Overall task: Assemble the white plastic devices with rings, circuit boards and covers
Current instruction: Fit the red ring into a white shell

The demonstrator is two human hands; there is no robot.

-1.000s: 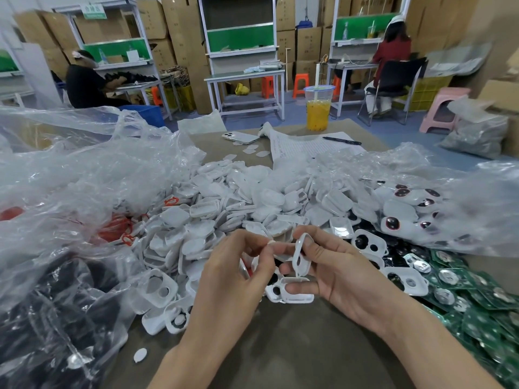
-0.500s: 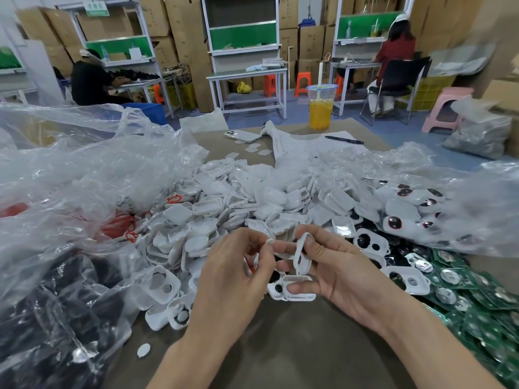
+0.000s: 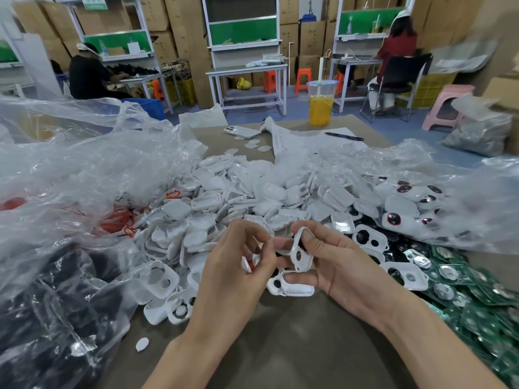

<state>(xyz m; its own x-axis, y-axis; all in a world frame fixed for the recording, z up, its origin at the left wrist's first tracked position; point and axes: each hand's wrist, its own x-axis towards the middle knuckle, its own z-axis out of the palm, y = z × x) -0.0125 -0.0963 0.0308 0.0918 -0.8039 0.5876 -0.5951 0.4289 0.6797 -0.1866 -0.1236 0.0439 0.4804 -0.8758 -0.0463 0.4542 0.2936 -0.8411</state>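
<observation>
A: White shell [image 3: 301, 252] is up on edge in my right hand [image 3: 341, 265], thumb and forefinger clamped on it, just above the near middle of the surface [image 3: 280, 346]. Second shell [image 3: 290, 287] is tucked under the lower fingers [image 3: 297, 279] of the same hand, touching the surface.

B: Left hand?

A: Left hand [image 3: 233, 269] has its fingers curled narrow, pinching something small and white with a bit of red showing [image 3: 248, 265]. Looks like a ring, can't confirm. It's touching the shell's near edge.

B: So how far along?

A: Early on this unit, I'd say. Ring not seated yet, no board in, no cover on. Overall, big heap of white parts [image 3: 238, 197] across the middle of the surface, untouched-looking. Green circuit boards [image 3: 477, 301] stacked along the right edge. Red rings [image 3: 118, 217] in the plastic bag [image 3: 84, 169] toward the left edge.

B: Any finished ones?

A: Maybe. White pieces with dark round windows [image 3: 404, 203] under the bag at the right edge could be done units, or just another part. Can't tell.

B: What's hidden?

A: Left palm covers whatever the fingertips hold. Shell's inside faces away, so I can't see if anything's fitted. Dark stuff in the bag [image 3: 42, 304] at the near left corner, unreadable through the film.
</observation>
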